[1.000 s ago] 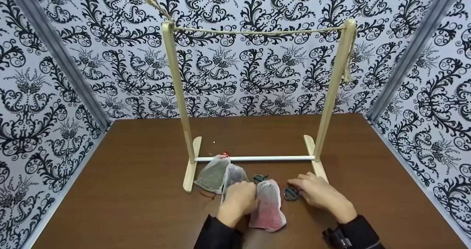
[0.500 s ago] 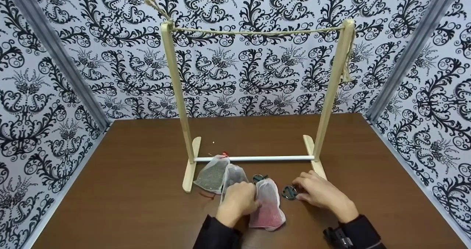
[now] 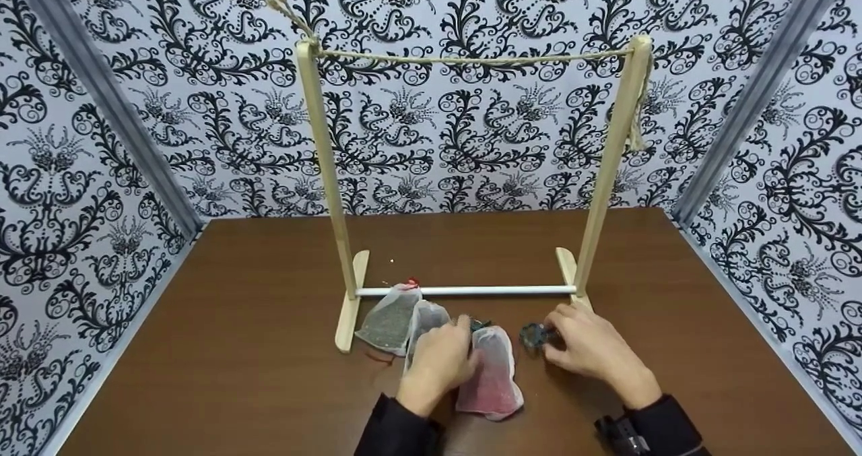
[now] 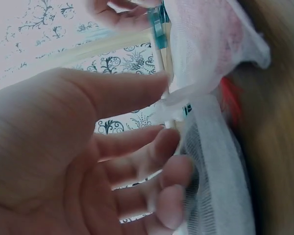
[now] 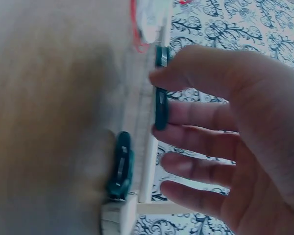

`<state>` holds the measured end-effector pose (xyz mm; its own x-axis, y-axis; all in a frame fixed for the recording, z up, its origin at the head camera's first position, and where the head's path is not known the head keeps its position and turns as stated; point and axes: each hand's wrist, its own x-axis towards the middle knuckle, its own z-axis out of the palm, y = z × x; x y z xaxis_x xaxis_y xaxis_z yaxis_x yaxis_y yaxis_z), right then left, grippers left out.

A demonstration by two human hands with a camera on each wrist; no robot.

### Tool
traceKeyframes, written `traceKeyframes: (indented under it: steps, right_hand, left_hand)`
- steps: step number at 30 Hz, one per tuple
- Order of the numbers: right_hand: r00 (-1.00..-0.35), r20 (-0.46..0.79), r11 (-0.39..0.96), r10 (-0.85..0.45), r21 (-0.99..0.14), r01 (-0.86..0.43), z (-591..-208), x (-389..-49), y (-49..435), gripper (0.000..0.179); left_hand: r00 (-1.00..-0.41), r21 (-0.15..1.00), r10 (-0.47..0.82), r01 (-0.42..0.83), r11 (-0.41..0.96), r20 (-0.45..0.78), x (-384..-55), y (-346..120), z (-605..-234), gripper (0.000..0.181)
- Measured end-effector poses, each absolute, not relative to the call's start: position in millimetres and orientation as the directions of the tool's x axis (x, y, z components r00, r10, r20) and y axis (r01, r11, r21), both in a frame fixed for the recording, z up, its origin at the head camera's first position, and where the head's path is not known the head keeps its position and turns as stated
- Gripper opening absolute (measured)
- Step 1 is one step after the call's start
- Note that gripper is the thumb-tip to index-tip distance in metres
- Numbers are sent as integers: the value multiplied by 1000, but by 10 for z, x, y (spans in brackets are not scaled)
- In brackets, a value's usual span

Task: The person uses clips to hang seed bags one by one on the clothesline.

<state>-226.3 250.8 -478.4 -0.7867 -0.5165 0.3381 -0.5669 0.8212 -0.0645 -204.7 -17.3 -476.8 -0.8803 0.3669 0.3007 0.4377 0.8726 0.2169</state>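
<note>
My right hand (image 3: 596,348) pinches a dark green clip (image 3: 534,335) between thumb and fingers, beside the stand's right foot; the right wrist view shows the clip (image 5: 160,110) partly behind the thumb. My left hand (image 3: 438,358) is above the mesh bags, its thumb and index finger apart. In the left wrist view, its fingertips are beside a dark-filled mesh bag (image 4: 213,166); I cannot tell if they touch. A pink-filled mesh bag (image 3: 491,382) lies right of this hand, the dark-filled one partly under it. Another green clip (image 3: 479,324) lies behind the pink-filled bag.
A wooden stand (image 3: 326,166) with a rope (image 3: 471,59) strung across its top and a white crossbar (image 3: 498,290) rises from the brown table (image 3: 236,348). A grey-green-filled mesh bag (image 3: 390,321) lies by its left foot. Another green clip (image 5: 121,166) shows in the right wrist view.
My right hand has shifted the clip slightly away from me. The left hand's index finger has lifted and straightened, parting from its thumb; the bags have hardly moved.
</note>
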Motion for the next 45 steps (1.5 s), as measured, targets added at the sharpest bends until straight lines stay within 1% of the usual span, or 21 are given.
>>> traceKeyframes:
  steps: [3, 7, 9, 12, 15, 18, 24, 28, 31, 34, 38, 45]
  right_hand:
    - [-750, 443, 822, -490, -49, -567, -4752, -2257, 2490, 25]
    - [-653, 538, 765, -532, -25, -644, -4713, -2240, 2414, 28]
    - [-606, 561, 728, -564, -10, -686, -4699, -2227, 2360, 29]
    - [-558, 567, 681, -606, 7, -732, -4687, -2207, 2280, 31]
    - [-533, 559, 652, -635, 16, -758, -4689, -2186, 2221, 33]
    - [-520, 557, 637, -648, 22, -771, -4698, -2173, 2193, 33]
    - [-508, 561, 621, -654, 13, -784, -4701, -2166, 2181, 32]
    - [-513, 562, 620, -649, -1, -785, -4697, -2172, 2174, 31]
    - [-529, 560, 631, -638, -14, -776, -4699, -2180, 2177, 36]
    - [-551, 559, 647, -620, -33, -761, -4701, -2189, 2195, 44]
    - [-575, 573, 665, -584, -69, -744, -4696, -2196, 2232, 53]
    - [-593, 566, 649, -573, -128, -750, -4686, -2203, 2279, 51]
  left_hand:
    - [-853, 225, 372, 469, 854, 366, -2067, -154, -4767, 45]
    - [-817, 247, 418, 534, 808, 398, -2096, -133, -4764, 69]
    - [-788, 252, 453, 580, 775, 417, -2106, -126, -4764, 75]
    - [-744, 234, 503, 635, 736, 440, -2114, -118, -4760, 74]
    - [-709, 191, 537, 668, 719, 458, -2114, -118, -4766, 64]
    - [-693, 164, 559, 682, 712, 455, -2109, -120, -4768, 54]
    - [-701, 178, 581, 689, 703, 414, -2097, -116, -4751, 41]
    - [-705, 166, 589, 685, 709, 395, -2092, -115, -4730, 39]
    - [-697, 154, 593, 691, 707, 403, -2100, -126, -4724, 39]
    - [-689, 159, 587, 696, 700, 425, -2113, -147, -4717, 39]
    - [-699, 201, 569, 690, 695, 433, -2129, -172, -4706, 39]
    - [-718, 274, 572, 687, 673, 396, -2136, -181, -4704, 40]
